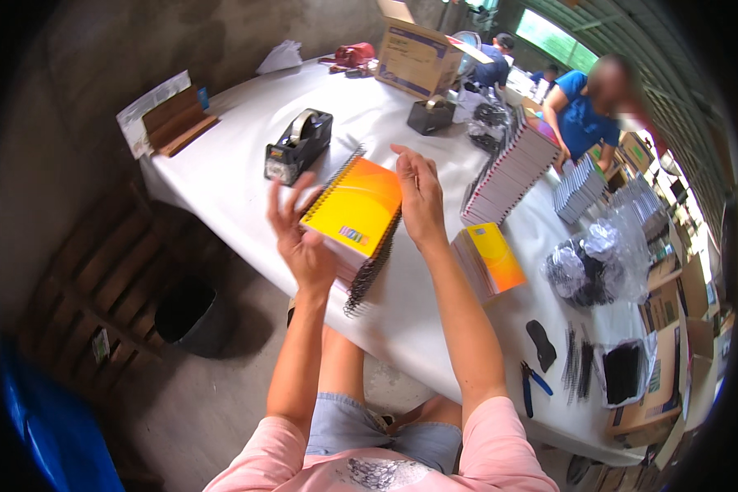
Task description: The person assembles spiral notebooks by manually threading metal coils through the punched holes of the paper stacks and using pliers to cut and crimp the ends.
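Observation:
A stack of spiral-bound notebooks (355,201) with yellow-orange covers stands on the white-covered table in front of me. Black coils run along its left edge, and more coils show down its right side. At the left of the stack is my left hand (303,250), its fingers spread and slightly blurred; whether it touches the pages cannot be told. My right hand (421,197) is upright by the far right corner, fingers loosely extended, with nothing visible in it. Right of my forearm sits a second yellow-orange notebook stack (492,261).
Beyond the notebooks are two tape dispensers (299,146) (431,115) and a cardboard box (418,61). Pliers (535,385), loose black coils (579,361) and a plastic bag (590,262) lie on the right. A tall notebook stack (512,168) leans near a co-worker in blue (586,111).

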Demonstrator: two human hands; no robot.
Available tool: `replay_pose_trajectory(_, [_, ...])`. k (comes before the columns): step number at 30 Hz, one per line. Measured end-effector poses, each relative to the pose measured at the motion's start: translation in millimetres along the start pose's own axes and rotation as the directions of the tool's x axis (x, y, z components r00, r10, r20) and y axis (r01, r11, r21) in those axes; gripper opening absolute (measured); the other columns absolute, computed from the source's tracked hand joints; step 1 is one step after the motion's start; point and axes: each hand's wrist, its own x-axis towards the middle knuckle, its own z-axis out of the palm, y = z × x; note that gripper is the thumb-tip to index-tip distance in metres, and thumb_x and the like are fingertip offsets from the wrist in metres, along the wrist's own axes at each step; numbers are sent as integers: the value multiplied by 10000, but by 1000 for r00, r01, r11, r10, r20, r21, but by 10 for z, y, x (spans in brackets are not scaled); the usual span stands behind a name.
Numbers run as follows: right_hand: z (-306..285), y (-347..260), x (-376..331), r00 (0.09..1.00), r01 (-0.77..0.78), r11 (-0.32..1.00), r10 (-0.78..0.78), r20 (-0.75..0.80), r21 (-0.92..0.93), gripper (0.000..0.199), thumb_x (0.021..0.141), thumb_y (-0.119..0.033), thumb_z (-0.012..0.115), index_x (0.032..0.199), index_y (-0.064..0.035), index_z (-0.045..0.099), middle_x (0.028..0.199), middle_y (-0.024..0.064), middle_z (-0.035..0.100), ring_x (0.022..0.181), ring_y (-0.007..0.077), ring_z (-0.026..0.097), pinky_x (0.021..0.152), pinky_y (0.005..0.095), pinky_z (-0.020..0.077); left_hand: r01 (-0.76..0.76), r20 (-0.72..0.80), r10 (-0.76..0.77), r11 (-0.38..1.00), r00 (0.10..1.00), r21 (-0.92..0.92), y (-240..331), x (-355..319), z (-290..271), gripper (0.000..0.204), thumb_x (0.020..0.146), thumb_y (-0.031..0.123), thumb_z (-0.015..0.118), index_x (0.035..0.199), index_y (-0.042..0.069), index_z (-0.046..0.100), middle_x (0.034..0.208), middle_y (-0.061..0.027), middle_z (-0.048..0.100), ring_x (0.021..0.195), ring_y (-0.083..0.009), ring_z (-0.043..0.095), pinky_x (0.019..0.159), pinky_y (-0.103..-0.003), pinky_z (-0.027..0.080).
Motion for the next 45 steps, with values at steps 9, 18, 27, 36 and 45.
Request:
replay_pose_trajectory(9, [-2343,659,-862,873,-360,417,466,-144,-835,419,782,-297,681,1091,-23,610,980,167,614,864,285,608,747,404,472,-434,-453,391,901,801,11,1179,-322,-160,674,905,607,292,1283,49,307,1189,-166,481,1179,-371,439,952,-449,398])
replay_pose_trajectory(18, [-2338,754,-913,819,-502,534,546,-176,-680,352,704,-365,723,820,-35,685,697,108,666,677,208,656,646,338,469,-352,302,458,870,836,-345,1360,-808,503,400,797,248,656,1115,67,495,991,-141,562,889,-318,586,751,-420,481])
replay_pose_trajectory(27, [-2567,997,-807,749,-593,725,656,90,-349,330,751,-294,712,806,12,601,754,109,651,630,172,633,671,295,489,-186,655,87,979,751,84,921,-1095,971,314,747,98,695,1031,16,591,997,-165,568,907,-283,578,784,-348,461])
replay_pose_trajectory(36, [-2348,525,-824,968,-228,622,225,-108,-749,173,756,-167,694,835,-39,610,879,122,662,697,301,650,690,373,517,-165,655,-33,957,755,237,590,-1109,1127,364,768,135,686,1099,54,557,1123,-162,516,1033,-320,524,861,-374,431])
replay_pose_trajectory(45, [-2215,-2,-1899,934,-357,836,312,-175,-417,89,781,-69,636,846,-55,577,690,115,649,659,284,656,583,353,489,-609,814,127,731,566,309,959,-1694,1250,641,749,412,645,1317,178,459,1205,-81,496,1343,-304,258,1037,-584,44])
